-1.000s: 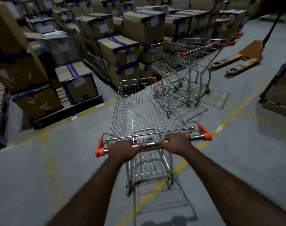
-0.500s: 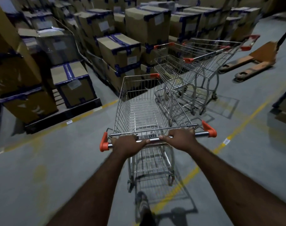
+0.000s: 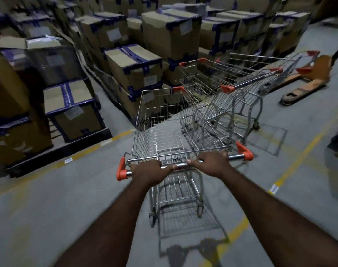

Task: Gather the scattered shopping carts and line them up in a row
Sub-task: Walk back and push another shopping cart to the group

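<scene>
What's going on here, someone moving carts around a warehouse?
Yes. A person's left hand and right hand grip the handle of an empty cart. Its front sits close beside two other carts, which stand together next to stacked boxes. Whether it touches them cannot be told. A pallet jack lies on the floor beyond.
</scene>
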